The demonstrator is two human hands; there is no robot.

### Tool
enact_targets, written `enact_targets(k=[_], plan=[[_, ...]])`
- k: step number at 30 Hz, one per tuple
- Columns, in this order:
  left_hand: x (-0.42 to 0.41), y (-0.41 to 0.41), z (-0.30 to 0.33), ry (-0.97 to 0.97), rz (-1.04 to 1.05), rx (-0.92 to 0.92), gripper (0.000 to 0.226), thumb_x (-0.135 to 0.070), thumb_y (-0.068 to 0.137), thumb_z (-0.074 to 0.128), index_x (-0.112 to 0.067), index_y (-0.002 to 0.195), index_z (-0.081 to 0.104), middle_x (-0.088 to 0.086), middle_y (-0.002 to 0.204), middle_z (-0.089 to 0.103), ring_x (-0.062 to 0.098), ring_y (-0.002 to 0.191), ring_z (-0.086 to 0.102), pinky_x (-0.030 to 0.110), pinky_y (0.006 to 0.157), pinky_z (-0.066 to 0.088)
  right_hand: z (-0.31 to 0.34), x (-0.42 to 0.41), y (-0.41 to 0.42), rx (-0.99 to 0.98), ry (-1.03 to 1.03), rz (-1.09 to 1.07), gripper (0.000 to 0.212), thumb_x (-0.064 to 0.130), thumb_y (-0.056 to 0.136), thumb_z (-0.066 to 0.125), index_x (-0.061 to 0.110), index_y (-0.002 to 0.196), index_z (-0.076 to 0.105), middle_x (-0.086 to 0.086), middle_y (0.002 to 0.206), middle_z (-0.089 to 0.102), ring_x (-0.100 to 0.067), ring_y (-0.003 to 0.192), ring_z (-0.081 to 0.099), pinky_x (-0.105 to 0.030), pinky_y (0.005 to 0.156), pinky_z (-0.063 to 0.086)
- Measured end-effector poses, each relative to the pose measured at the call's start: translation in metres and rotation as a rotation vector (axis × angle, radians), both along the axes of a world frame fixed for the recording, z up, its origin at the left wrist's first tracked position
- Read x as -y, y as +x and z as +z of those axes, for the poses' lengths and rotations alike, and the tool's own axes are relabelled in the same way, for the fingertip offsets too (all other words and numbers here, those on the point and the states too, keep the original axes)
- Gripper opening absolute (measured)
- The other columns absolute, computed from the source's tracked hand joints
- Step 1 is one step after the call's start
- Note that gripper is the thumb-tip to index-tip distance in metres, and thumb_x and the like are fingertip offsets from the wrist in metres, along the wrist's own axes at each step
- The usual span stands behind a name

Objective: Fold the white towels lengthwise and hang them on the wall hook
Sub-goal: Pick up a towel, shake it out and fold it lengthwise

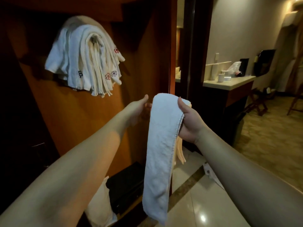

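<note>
R hand [188, 122] pinches folded towel [161, 145] at center; L hand [139, 107] open beside its edge; hung towels [85, 58] upper left.

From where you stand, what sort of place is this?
Probably a hotel room: a bundle of logo towels hangs on a wood panel, and a counter holds a cup.

Folded white towel [161, 141] dangles; others [85, 58] hang hooked.
</note>
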State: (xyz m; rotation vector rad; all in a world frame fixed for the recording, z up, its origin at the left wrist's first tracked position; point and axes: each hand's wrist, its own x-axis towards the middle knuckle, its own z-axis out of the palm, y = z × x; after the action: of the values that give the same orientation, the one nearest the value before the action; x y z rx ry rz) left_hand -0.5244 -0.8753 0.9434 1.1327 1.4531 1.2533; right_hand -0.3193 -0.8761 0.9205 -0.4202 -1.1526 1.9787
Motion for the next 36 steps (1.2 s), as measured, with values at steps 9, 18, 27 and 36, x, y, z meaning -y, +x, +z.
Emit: enact_targets(k=[9, 18, 27, 36], plan=[[0.041, 0.021, -0.018, 0.621, 0.411, 0.004, 0.046, -0.053, 0.104, 0.033, -0.022, 0.09, 0.064, 0.001, 0.083, 0.062, 0.015, 0.082, 0.059, 0.028, 0.079, 0.048, 0.049, -0.028, -0.047, 0.1, 0.068, -0.23, 0.059, 0.062, 0.099, 0.042, 0.017, 0.134, 0.055, -0.01, 0.118, 0.074, -0.028, 0.109, 0.071, -0.052, 0.091, 0.052], [0.055, 0.081, -0.043, 0.479, 0.1, 0.283, 0.088, -0.083, 0.086, 0.019, -0.02, 0.134, 0.057, 0.003, 0.138, 0.061, 0.019, 0.134, 0.051, 0.042, 0.119, 0.03, 0.117, -0.018, -0.1, 0.237, 0.226, -0.422, 0.081, 0.069, 0.097, 0.036, 0.01, 0.153, 0.036, -0.017, 0.155, 0.042, -0.038, 0.143, 0.039, -0.063, 0.115, 0.032], [0.025, 0.061, 0.013, 0.409, 0.289, 0.52, 0.104, -0.091, 0.074, 0.021, -0.033, 0.16, 0.016, 0.004, 0.166, 0.02, 0.024, 0.153, 0.015, 0.047, 0.124, 0.012, 0.156, -0.005, -0.104, 0.148, 0.259, -0.414, 0.079, 0.072, 0.096, 0.035, 0.012, 0.149, 0.04, -0.016, 0.149, 0.046, -0.034, 0.138, 0.044, -0.046, 0.111, 0.036], [0.039, 0.021, 0.05, 0.694, 0.561, 0.472, 0.1, -0.094, 0.065, 0.052, -0.036, 0.146, 0.048, -0.011, 0.146, 0.054, 0.012, 0.141, 0.042, 0.034, 0.112, 0.032, 0.139, -0.053, -0.067, 0.148, 0.273, -0.563, 0.07, 0.071, 0.092, 0.049, 0.016, 0.135, 0.051, -0.01, 0.128, 0.059, -0.024, 0.123, 0.055, -0.049, 0.114, 0.038]])
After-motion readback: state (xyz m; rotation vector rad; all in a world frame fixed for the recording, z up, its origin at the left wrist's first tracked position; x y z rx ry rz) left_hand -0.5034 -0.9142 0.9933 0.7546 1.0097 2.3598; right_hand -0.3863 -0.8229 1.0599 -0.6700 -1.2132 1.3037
